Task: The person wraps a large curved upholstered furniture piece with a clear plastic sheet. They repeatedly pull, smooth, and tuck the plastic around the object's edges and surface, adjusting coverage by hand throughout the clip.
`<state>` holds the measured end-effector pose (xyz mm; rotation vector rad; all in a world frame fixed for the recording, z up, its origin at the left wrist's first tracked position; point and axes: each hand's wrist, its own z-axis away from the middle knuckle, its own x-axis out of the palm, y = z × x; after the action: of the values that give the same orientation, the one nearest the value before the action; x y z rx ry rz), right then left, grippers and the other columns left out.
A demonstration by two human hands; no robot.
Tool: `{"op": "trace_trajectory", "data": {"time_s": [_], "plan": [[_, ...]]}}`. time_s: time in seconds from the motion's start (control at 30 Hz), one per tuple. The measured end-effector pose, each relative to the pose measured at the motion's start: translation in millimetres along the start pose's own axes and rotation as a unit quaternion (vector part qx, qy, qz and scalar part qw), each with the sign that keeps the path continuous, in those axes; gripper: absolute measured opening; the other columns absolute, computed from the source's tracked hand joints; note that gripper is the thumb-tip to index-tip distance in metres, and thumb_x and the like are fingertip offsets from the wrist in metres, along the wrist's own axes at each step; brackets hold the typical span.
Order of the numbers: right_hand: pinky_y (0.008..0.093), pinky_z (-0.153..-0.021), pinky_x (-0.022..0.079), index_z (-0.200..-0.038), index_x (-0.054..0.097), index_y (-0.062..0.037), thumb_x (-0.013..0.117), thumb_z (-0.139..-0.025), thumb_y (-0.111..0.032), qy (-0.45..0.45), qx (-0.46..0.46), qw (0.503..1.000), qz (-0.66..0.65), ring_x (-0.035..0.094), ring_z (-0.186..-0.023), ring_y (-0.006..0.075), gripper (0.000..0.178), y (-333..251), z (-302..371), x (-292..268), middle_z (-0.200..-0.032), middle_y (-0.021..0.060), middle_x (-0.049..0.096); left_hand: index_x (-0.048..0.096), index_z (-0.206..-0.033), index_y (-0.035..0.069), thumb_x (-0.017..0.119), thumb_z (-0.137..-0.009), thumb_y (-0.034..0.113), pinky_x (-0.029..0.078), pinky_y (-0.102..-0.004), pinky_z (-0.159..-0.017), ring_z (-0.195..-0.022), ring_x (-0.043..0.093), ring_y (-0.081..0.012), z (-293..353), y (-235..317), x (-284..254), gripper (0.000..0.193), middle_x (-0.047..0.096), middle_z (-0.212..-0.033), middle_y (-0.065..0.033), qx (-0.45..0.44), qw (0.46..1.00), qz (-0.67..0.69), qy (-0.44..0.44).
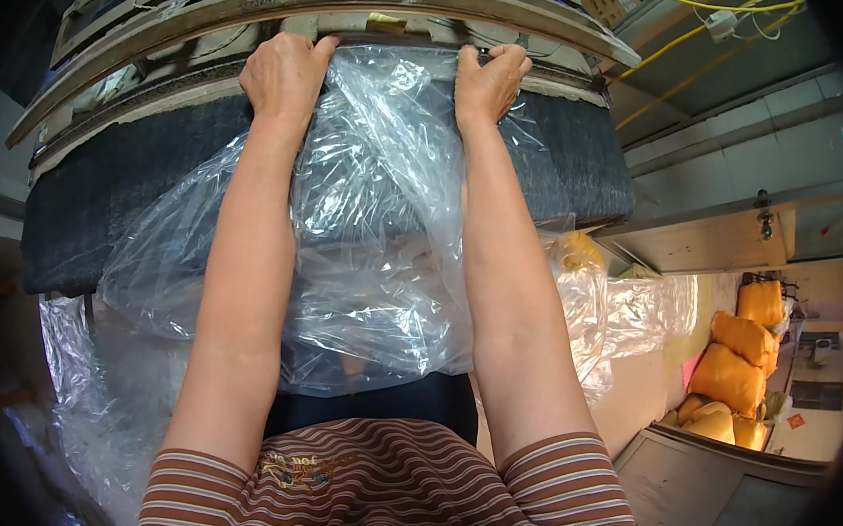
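Clear plastic sheet (pixel 380 153) is spread all crinkly and shiny over the front of a dark-covered table (pixel 180 153), its upper edge held up near the back and the rest draped down toward the person's lap. Quite a few creases can be seen in it, with a thick fold running down on a slant toward the right forearm.

The upper edge is gripped at two spots. On one side it's pinched by the left hand (pixel 286 76), fingers curled over and thumb pointed inward. On the other it's caught by the right hand (pixel 493 84), closed up with the fingers bent. The actual fingertips are mostly hidden on both, fwiw. Between the hands the edge is kept roughly straight, and both arms are stretched out over the plastic.

Just beyond the hands, a long bar (pixel 410 0) is set across the rig, bent-looking thanks to the fisheye. Some yellow cable (pixel 661 52) is strung at the upper right. More crumpled film (pixel 107 427) is bunched at the lower left, and another shiny stretch (pixel 648 313) is seen over to the right. Orange bundles (pixel 729 380) are piled up at the far right. A brown striped shirt (pixel 397 476) is worn by the person.
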<state>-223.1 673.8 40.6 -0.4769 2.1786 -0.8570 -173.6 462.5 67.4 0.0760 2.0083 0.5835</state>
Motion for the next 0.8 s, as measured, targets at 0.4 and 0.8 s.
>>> {"op": "trace_trajectory", "data": {"time_s": [0.4,0.8], "plan": [[0.0453,-0.083,0.041,-0.088,0.044,-0.0009,0.057,-0.084,-0.029,0.008,0.033,0.998,-0.048,0.051,-0.091,0.0365,0.031,0.9,-0.5,-3.8,-0.099,0.0176,0.046,0.066,-0.099,0.003,0.053,-0.088,0.052,0.04,-0.0244,-0.055,-0.059,0.057,-0.0101,1.1,-19.5,-23.6,0.052,0.066,-0.082,-0.0046,-0.103,0.909,0.314,-0.253],[0.0392,-0.082,0.04,-0.09,0.045,0.0006,0.046,-0.095,-0.029,0.052,-0.027,0.959,-0.277,0.05,-0.089,0.0257,0.03,2.8,1.0,-37.6,-0.092,0.0132,0.047,0.064,-0.078,0.002,0.062,-0.089,0.028,0.038,-0.0229,-0.054,-0.057,0.047,-0.0066,14.8,-9.4,-24.9,0.029,0.055,-0.064,0.0008,0.038,0.896,0.42,-0.136]]}}
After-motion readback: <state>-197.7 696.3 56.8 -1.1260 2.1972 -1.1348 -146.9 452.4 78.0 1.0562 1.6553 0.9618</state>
